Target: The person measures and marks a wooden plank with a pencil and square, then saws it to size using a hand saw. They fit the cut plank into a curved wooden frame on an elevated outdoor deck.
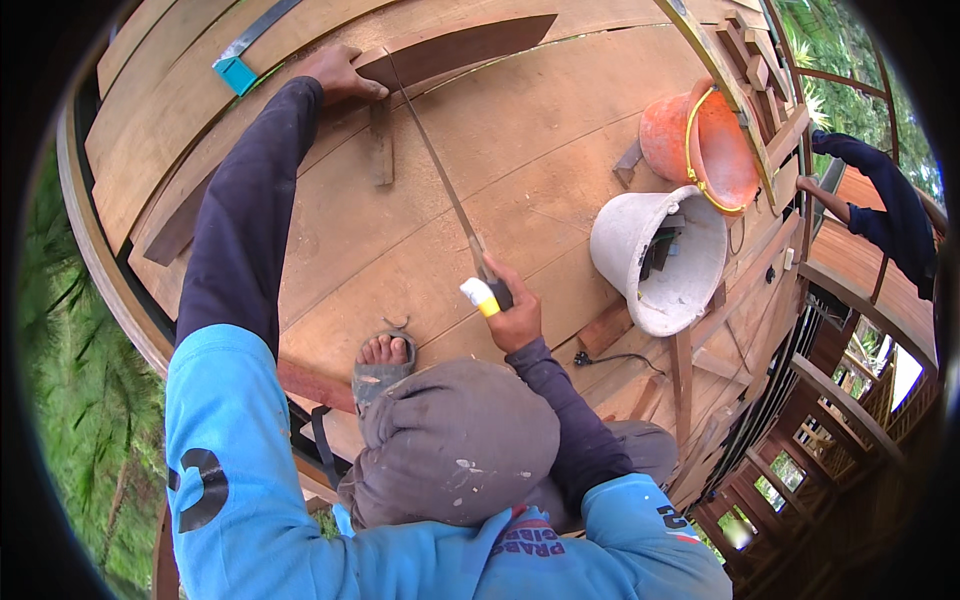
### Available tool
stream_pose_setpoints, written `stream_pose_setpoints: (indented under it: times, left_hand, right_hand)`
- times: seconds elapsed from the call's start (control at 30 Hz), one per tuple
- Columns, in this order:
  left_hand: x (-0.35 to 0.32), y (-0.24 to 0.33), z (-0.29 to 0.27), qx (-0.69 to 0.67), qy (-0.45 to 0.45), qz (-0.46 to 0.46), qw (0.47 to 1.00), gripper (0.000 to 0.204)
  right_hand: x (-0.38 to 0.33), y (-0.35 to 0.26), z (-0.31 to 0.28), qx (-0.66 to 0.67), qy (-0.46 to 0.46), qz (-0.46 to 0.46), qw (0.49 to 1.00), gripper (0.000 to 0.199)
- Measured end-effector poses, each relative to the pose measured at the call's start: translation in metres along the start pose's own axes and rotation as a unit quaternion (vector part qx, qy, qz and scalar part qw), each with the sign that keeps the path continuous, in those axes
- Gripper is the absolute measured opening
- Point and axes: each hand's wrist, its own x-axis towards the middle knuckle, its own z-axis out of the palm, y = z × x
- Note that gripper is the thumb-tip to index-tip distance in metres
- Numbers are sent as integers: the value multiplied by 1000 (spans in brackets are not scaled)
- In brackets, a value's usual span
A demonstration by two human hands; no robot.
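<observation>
My right hand [516,312] is closed round the dark handle of a handsaw [437,165]. A white wrap with a yellow band [480,296] covers a finger of that hand. The thin blade slants up and left, its far end lying across a dark wooden plank [460,52]. My left hand [340,75] grips this plank just left of the blade, fingers over its edge. A short wooden block [381,145] lies against the plank's near side. Left of the hand rests a try square [235,75] with a teal stock and a metal blade.
An orange bucket [663,140] with a yellow handle lies tipped beside a whitish bucket [612,245] containing dark tools. A black cable with a plug [600,358] and wood offcuts [605,328] lie nearby. At the right, another person's dark sleeve [880,180] shows. Greenery borders the deck's left edge [95,235].
</observation>
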Motion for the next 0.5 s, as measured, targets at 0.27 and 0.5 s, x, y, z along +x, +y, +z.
stream_pose_setpoints:
  times: [0.27,0.5]
  left_hand:
    - [3,10,4,15,-8,10,1000,69]
    - [2,3,0,-4,-16,1,1000,72]
  right_hand:
    - [45,-6,17,9,10,-52,999,55]
    - [52,-14,12,36,-13,26,999,55]
